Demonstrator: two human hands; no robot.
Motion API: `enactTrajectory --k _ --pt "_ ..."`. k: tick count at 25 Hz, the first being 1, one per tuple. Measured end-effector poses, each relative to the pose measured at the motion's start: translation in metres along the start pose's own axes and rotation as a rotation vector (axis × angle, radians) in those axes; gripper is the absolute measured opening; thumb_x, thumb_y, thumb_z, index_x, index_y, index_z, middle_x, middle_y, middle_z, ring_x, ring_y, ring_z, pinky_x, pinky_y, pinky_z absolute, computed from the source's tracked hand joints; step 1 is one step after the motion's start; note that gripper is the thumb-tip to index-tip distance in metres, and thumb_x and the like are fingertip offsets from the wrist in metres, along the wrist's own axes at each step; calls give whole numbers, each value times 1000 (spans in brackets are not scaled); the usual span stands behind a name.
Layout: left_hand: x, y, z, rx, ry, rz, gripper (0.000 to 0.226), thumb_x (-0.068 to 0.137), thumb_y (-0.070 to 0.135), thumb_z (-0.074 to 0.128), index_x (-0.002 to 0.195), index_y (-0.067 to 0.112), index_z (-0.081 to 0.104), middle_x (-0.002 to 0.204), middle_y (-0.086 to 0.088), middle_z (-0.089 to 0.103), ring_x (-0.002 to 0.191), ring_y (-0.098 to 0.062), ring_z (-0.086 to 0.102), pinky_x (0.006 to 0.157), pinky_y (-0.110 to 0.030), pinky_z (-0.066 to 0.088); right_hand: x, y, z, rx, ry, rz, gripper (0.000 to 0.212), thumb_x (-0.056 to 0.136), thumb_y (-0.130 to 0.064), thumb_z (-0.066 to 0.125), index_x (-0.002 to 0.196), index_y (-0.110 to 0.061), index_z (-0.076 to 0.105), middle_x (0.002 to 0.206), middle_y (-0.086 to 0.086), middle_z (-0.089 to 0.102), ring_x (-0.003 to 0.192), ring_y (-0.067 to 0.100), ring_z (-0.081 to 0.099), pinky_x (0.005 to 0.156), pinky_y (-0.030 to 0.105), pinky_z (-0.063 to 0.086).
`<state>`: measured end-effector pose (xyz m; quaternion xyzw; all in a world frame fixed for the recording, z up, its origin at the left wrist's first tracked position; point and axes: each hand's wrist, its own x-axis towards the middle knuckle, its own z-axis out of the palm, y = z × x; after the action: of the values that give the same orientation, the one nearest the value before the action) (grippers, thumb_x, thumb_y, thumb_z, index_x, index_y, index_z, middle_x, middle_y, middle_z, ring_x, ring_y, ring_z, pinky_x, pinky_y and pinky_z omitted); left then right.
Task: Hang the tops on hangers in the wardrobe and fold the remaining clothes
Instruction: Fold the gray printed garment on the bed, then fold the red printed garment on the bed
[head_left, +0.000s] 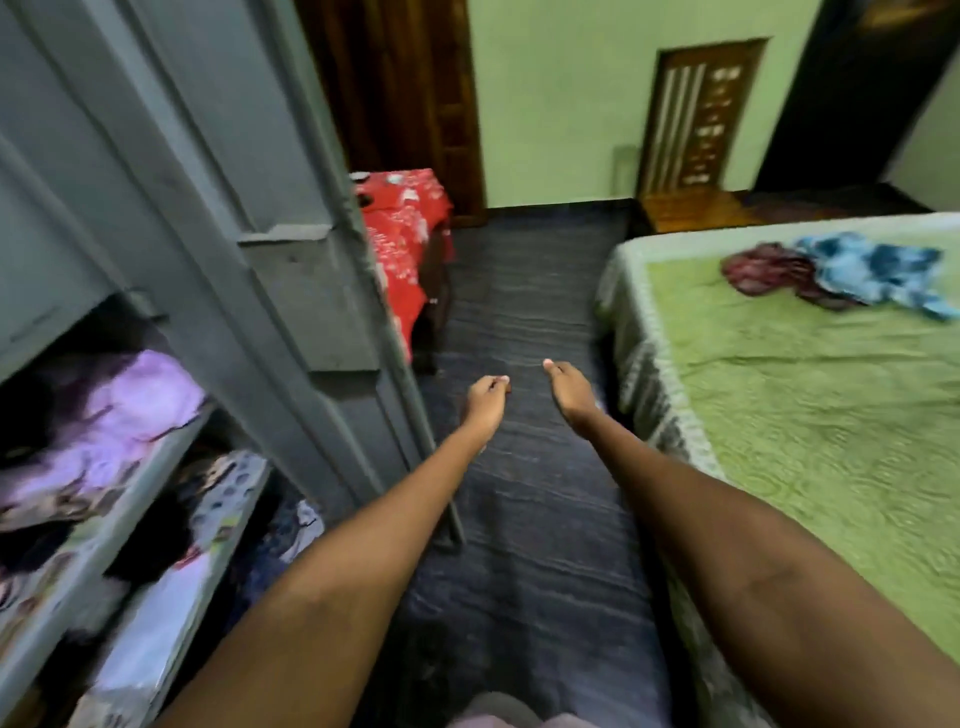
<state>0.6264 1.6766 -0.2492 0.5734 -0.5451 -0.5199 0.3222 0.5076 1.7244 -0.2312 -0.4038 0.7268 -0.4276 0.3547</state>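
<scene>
a: where are the clothes?
b: blue tie-dye garment (872, 273) and maroon garment (763, 273) lie crumpled near the bed's (810, 415) far edge.
a: hands?
b: left hand (485, 400) loosely curled, right hand (569, 389) relaxed, both empty.
a: handling?
b: likely light and floppy; take them at the shoulders.

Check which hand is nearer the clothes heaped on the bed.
Right. The right hand is out over the dark floor, beside the bed's near edge, with the heaped clothes farther along the bed to its right. The left hand is farther away, by the wardrobe door.
</scene>
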Motion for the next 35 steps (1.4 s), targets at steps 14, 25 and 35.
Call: enactTrajectory --k 14,25,35 --pt "90 49 166 202 -473 18 30 99 26 40 72 20 51 86 -4 57 87 -21 51 75 -29 37 68 80 -138 208 463 347 45 101 -33 36 121 4 52 129 22 52 115 31 49 96 36 37" --pt "305 142 302 239 -497 3 43 100 31 38 133 7 47 134 -11 52 121 -30 49 104 -41 40 325 81 -233 292 444 387 49 101 -34 33 129 4 47 136 20 47 124 34 44 106 43 33" --pt "520 224 418 247 -646 -5 38 101 27 37 131 6 48 120 -10 55 104 -25 53 91 -33 41 558 80 -290 343 569 442 48 101 -33 35 123 6 50 132 21 50 121 33 47 103 40 34"
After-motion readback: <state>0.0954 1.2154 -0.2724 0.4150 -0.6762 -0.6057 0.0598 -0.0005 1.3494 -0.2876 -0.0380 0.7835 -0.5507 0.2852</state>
